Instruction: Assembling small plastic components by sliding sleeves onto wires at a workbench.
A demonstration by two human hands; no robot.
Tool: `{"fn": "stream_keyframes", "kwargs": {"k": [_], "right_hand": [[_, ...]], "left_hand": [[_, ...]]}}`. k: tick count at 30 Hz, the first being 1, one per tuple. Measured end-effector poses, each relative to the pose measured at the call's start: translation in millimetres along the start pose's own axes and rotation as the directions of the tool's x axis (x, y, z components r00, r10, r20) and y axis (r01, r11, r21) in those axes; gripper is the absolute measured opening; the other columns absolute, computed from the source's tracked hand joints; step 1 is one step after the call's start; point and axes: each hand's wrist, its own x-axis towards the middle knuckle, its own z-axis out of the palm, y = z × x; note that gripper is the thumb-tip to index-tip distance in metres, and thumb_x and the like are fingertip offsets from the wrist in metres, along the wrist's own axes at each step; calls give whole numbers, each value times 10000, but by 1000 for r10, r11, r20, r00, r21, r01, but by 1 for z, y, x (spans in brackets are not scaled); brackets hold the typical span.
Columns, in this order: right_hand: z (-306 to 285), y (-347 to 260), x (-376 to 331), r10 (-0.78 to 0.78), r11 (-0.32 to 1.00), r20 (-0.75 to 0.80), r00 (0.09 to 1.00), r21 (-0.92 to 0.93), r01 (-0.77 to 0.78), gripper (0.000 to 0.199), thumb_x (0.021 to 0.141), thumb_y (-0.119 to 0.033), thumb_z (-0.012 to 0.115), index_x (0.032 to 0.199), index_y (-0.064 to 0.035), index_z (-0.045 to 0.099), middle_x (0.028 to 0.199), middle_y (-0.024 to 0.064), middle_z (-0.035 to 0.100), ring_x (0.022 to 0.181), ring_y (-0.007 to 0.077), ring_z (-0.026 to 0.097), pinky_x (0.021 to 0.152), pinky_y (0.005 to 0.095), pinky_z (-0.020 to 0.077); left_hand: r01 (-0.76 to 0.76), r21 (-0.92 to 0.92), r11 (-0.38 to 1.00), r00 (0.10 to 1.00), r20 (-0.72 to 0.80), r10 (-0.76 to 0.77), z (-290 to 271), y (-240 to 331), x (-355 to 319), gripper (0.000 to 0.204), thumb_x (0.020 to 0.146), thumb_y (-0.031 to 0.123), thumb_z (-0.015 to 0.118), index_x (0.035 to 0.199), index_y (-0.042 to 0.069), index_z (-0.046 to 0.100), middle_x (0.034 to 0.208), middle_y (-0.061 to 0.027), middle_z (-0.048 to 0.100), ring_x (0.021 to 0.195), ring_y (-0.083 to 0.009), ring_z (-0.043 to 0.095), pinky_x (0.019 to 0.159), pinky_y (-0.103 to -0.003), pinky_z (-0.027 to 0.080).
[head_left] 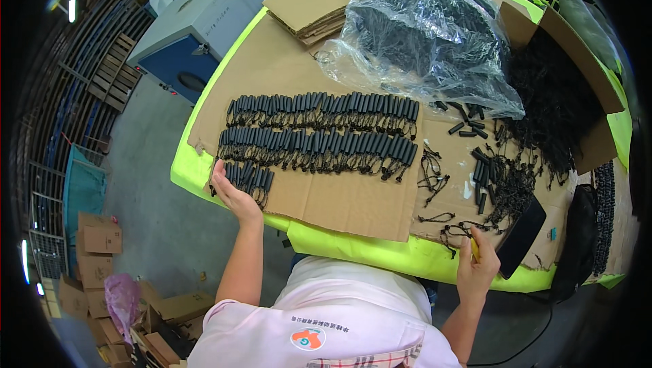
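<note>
My left hand (pixel 234 195) rests at the left end of a short third row of black tubes (pixel 250 176) with knotted cord loops. Its fingers look stretched out along the row's end, partly hiding it. Two longer rows of the same pieces, an upper row (pixel 322 104) and a middle row (pixel 316 145), lie above on a cardboard sheet (pixel 339 205). At the table's near edge on the right, my right hand (pixel 477 266) is closed around a small yellow tool (pixel 475 250), mostly hidden by the fingers. Loose black cord loops (pixel 437 218) lie beside it.
Loose tubes (pixel 482 174) and a tangle of cords (pixel 513 195) lie right of the sheet, near a dark phone-like slab (pixel 523 237). Behind stand a clear plastic bag (pixel 421 28) of black items and an open carton (pixel 584 62) of black cords. Folded cardboard (pixel 305 8) lies at the back.
</note>
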Motion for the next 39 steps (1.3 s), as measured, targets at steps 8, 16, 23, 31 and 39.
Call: {"fn": "stream_keyframes", "kwargs": {"k": [8,16,23,31,39], "right_hand": [[1,0,1,-14,1000,19,1000,-22,14,206,780,-24,606,984,-3,598,678,96,545,484,178,442,436,281,328],[0,0,0,-2,1000,28,1000,-16,2,215,782,-19,599,997,-3,597,689,91,555,488,163,439,427,277,318],[4,-2,0,-23,1000,45,999,5,23,220,783,-20,599,1002,0,596,723,97,580,497,168,455,431,277,324],[2,-3,-2,22,999,68,997,-27,-20,210,785,-25,602,993,-1,598,720,96,576,494,170,454,430,276,327],[-1,-9,-1,58,998,113,992,-19,-56,202,832,-56,568,1016,26,585,774,104,603,593,127,503,512,236,377]], "left_hand": [[9,-104,995,994,-110,-20,-22,0,-3,607,948,445,156,1239,-41,371,1251,-151,414,1169,-252,357,1022,-370,231],[75,210,975,997,-12,-74,-68,-33,-33,319,863,174,515,1128,6,461,1083,-89,484,957,-184,427,889,-317,325],[-1,312,950,982,179,-58,-71,-27,-41,184,783,46,592,957,0,556,826,-36,536,698,-112,464,680,-253,414],[-46,275,960,988,156,2,-66,-17,-35,159,770,44,634,912,6,575,778,-20,534,687,-97,459,653,-235,412],[-279,409,869,933,331,144,-66,-12,-22,193,769,78,652,953,38,612,848,-75,562,776,-155,502,720,-294,423]]}}
